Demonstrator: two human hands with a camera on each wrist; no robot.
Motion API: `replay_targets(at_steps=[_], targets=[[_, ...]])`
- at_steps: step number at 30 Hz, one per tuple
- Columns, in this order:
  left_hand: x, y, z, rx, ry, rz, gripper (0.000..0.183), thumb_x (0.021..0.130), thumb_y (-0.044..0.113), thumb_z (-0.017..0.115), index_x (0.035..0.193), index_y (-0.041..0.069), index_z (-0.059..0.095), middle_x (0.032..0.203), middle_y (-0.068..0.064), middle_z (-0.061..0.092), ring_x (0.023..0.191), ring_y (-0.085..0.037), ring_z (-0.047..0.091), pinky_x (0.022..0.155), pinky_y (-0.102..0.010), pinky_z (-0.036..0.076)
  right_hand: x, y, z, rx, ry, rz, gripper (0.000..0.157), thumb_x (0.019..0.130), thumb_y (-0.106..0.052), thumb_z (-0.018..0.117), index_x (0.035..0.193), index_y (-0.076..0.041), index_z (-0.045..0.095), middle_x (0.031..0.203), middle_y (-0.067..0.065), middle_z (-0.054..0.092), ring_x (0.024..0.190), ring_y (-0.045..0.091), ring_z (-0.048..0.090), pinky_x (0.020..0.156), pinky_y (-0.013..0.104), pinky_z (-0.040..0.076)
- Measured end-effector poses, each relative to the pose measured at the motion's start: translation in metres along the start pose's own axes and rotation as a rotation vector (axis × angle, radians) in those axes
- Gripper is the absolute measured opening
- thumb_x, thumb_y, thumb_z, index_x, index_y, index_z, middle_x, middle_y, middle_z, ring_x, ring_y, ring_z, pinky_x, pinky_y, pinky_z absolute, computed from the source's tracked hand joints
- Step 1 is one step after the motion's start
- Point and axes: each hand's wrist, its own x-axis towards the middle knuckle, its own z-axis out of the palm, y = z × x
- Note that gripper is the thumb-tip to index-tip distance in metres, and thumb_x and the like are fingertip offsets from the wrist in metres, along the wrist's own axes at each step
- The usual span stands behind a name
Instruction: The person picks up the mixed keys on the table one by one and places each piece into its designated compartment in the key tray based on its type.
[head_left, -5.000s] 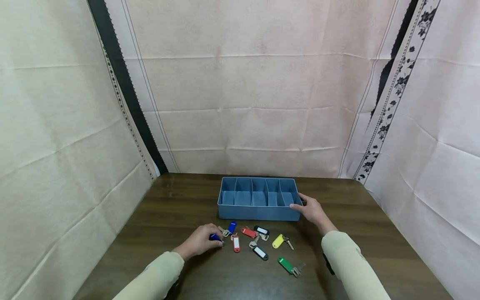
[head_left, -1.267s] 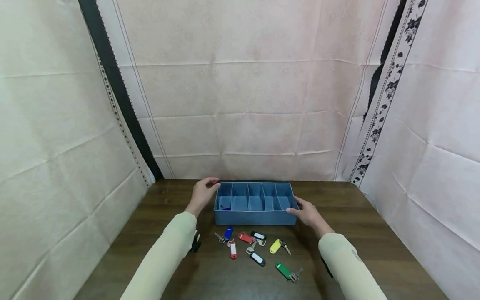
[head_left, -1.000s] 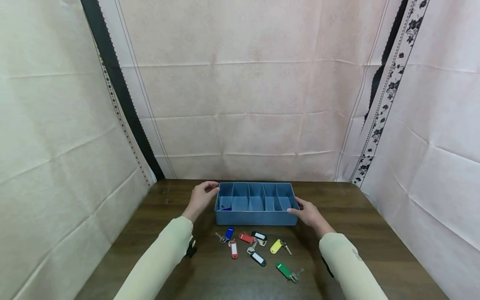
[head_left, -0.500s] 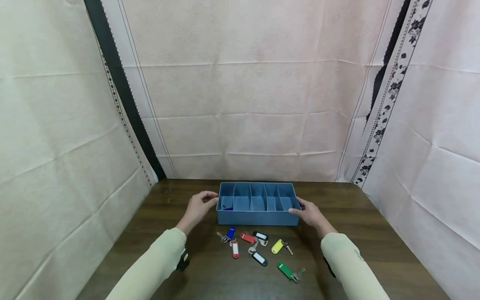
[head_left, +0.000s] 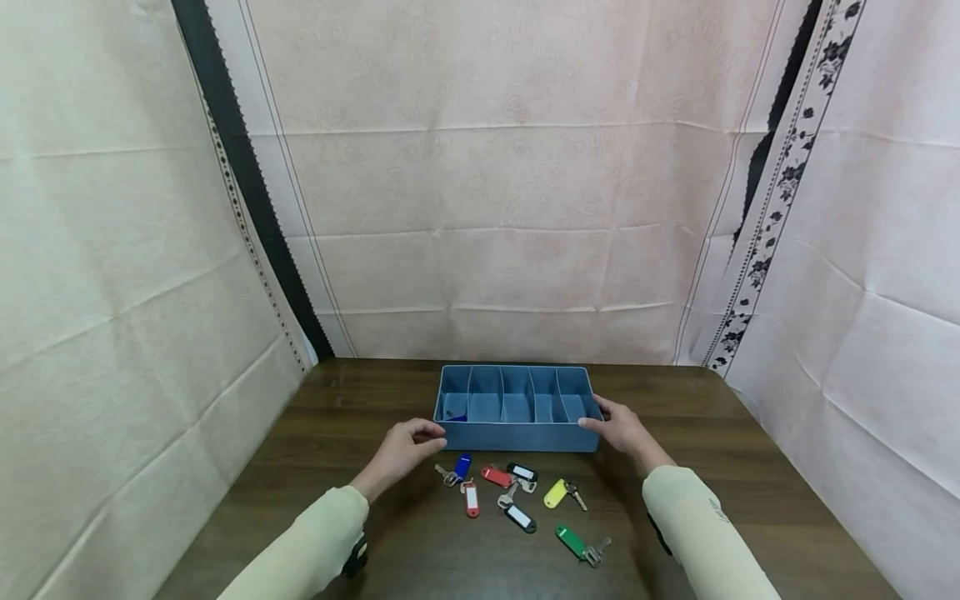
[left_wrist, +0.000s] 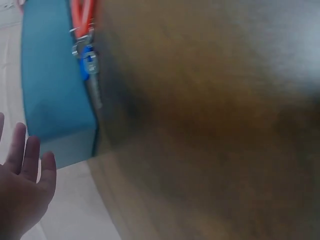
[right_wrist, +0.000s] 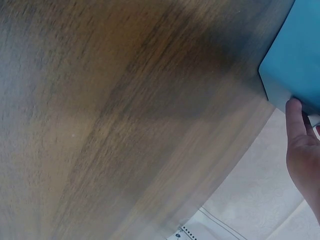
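Observation:
A blue box (head_left: 517,437) with several compartments stands at the table's back. My right hand (head_left: 622,427) grips its right end, thumb on the front and fingers at the side. My left hand (head_left: 405,450), its fingers relaxed and holding nothing, is just off the box's front left corner. Inside the leftmost compartment lies a blue key tag (head_left: 457,417). In front of the box are another blue key tag (head_left: 463,465) with keys, red key tags (head_left: 496,476), black key tags (head_left: 521,518), a yellow key tag (head_left: 556,493) and a green key tag (head_left: 571,542).
The dark wooden table (head_left: 675,517) carries everything. Pale cloth (head_left: 480,192) hangs behind it and on both sides, close to the table's edges. A black wrist device (head_left: 356,557) shows under the left sleeve.
My left hand first held a blue key tag on the table; that tag now lies in the leftmost compartment. The left hand has since drawn back toward the front. My right hand stays on the box.

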Motion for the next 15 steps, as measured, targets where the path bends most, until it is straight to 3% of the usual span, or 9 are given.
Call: replay_targets(at_steps=[7,15], targets=[[-0.005,-0.013,0.008,0.065,-0.081,0.048,0.025,0.090,0.024,0.075,0.109,0.007,0.073,0.106,-0.005,0.067,0.093,-0.021,0.058,0.082,-0.039,0.052,-0.001,-0.001,-0.001,-0.003,0.004,-0.006,0.083,0.095,-0.044,0.064,0.155,-0.003,0.026,0.150,0.032,0.035,0.136,0.049,0.036,0.105,0.060,0.036],[-0.005,-0.023,0.017,0.103,-0.159,0.038,0.020,0.088,0.021,0.077,0.106,0.013,0.073,0.104,0.001,0.064,0.096,-0.021,0.058,0.084,-0.044,0.051,-0.001,0.001,-0.001,-0.016,0.008,-0.016,0.083,0.095,-0.044,0.065,0.155,-0.002,0.027,0.149,0.032,0.036,0.135,0.049,0.037,0.105,0.060,0.036]])
